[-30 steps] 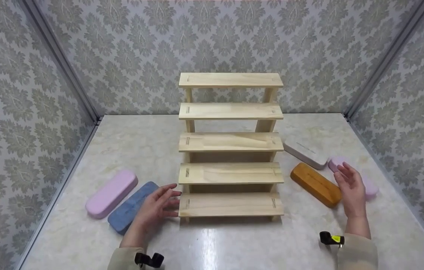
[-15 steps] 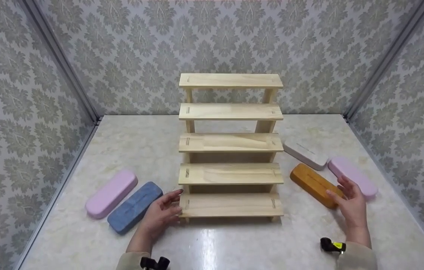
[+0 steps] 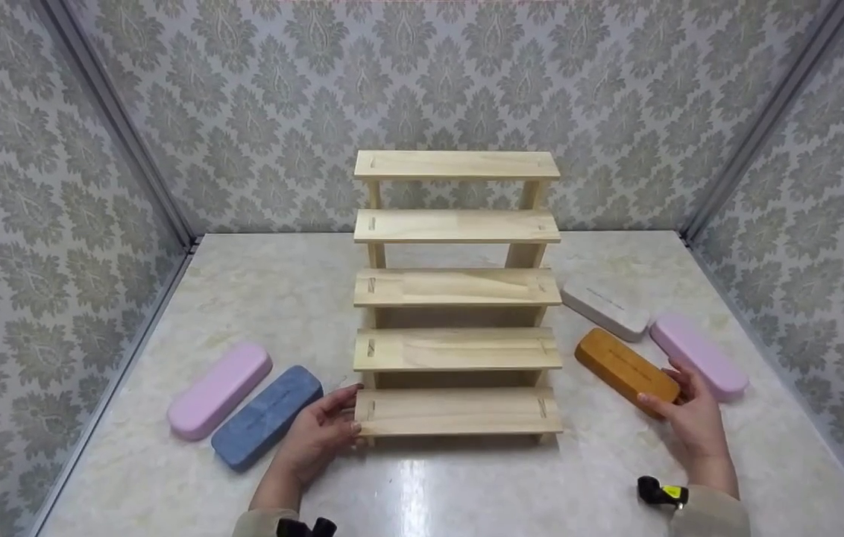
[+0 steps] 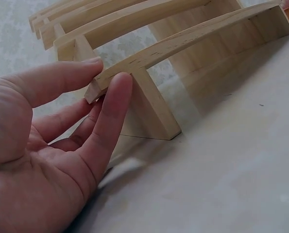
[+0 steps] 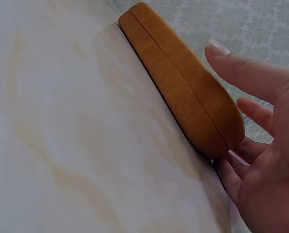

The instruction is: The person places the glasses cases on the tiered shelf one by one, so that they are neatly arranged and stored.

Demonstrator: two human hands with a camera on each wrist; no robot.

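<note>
The wooden step shelf [image 3: 458, 350] stands in the middle of the table. My left hand [image 3: 314, 436] holds the left end of its lowest step, and in the left wrist view the thumb and fingers [image 4: 117, 97] pinch the wooden corner. An orange-brown glasses case [image 3: 619, 365] lies shut to the right of the shelf. Around its near end spreads my right hand [image 3: 694, 418], fingers at the end and thumb extended over the top. In the right wrist view the lid seam of this case [image 5: 178, 82] shows, and a gap shows beside the thumb tip.
On the left lie a pink glasses case [image 3: 221, 391] and a blue one [image 3: 267, 418]. Behind the brown case are a white case [image 3: 605, 309] and another pink case [image 3: 701, 358]. Patterned walls [image 3: 422, 97] enclose the table at back and sides.
My right hand has come down and left, from above the pink case to the brown case's near end. My left hand has shifted from beside the shelf onto its lowest step's corner.
</note>
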